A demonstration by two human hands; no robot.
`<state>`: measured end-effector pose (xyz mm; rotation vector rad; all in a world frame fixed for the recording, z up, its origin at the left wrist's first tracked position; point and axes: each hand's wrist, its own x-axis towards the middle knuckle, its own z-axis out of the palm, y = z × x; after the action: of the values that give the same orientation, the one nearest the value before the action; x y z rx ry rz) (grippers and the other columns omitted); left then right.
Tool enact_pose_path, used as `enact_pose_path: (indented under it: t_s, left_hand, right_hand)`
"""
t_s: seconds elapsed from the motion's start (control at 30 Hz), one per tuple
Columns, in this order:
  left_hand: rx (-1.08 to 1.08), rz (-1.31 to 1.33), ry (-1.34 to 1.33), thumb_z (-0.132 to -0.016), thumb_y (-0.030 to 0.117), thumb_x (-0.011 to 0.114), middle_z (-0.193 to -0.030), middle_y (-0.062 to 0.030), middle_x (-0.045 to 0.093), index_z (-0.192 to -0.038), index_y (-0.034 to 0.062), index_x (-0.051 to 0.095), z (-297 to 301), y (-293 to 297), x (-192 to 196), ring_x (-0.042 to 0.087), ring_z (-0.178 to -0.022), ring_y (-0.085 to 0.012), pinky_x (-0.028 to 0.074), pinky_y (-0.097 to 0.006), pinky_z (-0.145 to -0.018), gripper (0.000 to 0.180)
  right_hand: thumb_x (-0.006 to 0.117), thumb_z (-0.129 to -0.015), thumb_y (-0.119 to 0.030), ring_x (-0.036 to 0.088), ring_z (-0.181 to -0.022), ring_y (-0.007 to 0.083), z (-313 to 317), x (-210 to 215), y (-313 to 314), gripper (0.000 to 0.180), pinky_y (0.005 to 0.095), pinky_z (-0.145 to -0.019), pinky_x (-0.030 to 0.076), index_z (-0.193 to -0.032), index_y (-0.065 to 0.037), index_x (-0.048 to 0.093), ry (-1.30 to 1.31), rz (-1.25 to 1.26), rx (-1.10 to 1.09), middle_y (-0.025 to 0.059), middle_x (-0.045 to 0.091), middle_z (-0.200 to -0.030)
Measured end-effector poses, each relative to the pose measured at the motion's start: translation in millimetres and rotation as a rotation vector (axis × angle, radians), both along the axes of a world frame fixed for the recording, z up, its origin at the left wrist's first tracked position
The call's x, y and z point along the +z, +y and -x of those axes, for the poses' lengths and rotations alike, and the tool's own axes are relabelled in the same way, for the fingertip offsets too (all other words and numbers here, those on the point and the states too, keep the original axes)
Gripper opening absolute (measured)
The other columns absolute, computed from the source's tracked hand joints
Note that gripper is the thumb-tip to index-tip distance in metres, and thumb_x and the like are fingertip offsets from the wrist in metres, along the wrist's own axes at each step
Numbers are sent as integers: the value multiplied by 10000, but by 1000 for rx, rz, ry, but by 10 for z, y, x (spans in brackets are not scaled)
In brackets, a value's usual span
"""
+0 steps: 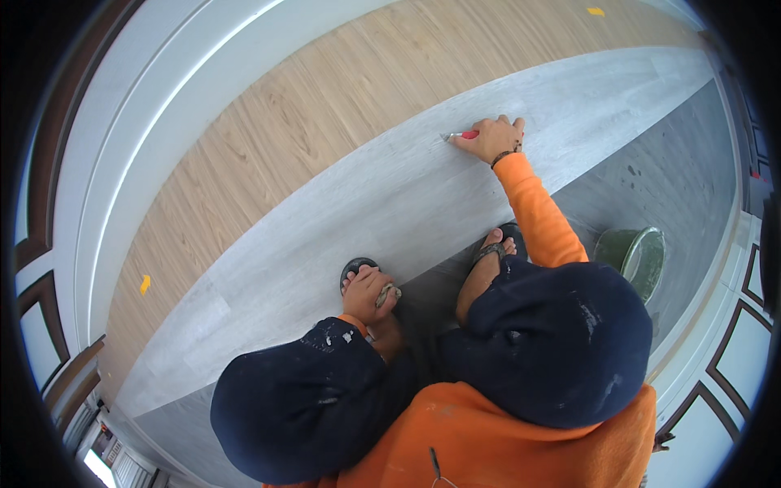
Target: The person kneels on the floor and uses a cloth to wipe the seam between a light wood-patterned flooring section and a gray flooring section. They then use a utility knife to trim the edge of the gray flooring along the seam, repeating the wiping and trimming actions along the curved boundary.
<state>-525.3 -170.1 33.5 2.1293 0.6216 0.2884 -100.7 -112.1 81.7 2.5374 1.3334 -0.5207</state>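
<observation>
My right hand [493,140] reaches forward over the pale grey floor planks [390,175], its fingers closed around a red-handled knife [467,135]. The thin metal blade points left, at or just above the plank surface; I cannot tell whether it touches. My left hand [366,291] is closed low beside my left foot, in front of the sandal [359,267]. A crumpled greyish-beige rag [389,295] shows between its fingers. I am squatting, with dark trousers and orange sleeves in view.
A green bucket [643,264] stands to the right of my right knee on the dark grey floor [667,163]. Beyond the pale planks runs a light wood-look strip [301,106], with yellow arrow stickers [145,284] on it. White panelled walls [122,122] curve round both sides.
</observation>
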Motion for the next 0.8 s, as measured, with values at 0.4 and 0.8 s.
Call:
enact_pose_path:
  t_s: [0.4, 0.8]
  left_hand:
    - [-1, -2, -9, -872, 199, 713, -1016, -100, 719, -1042, 72, 715, -23, 4, 43, 665, -1084, -374, 500, -474, -1065, 212]
    - [11, 4, 36, -872, 224, 720, -1038, -99, 730, -1046, 76, 718, 8, -23, -20, 665, -1124, -389, 503, -474, -1051, 228]
  right_hand:
    - [621, -842, -795, 634, -1009, 266, 8, -97, -7, 670, 483, -958, 311, -933, -171, 847, 14, -16, -4, 78, 767, -887]
    - [617, -848, -797, 626, -1009, 267, -45, 19, 50, 673, 489, -984, 298, -944, -172, 849, 48, 12, 1, 86, 763, -880]
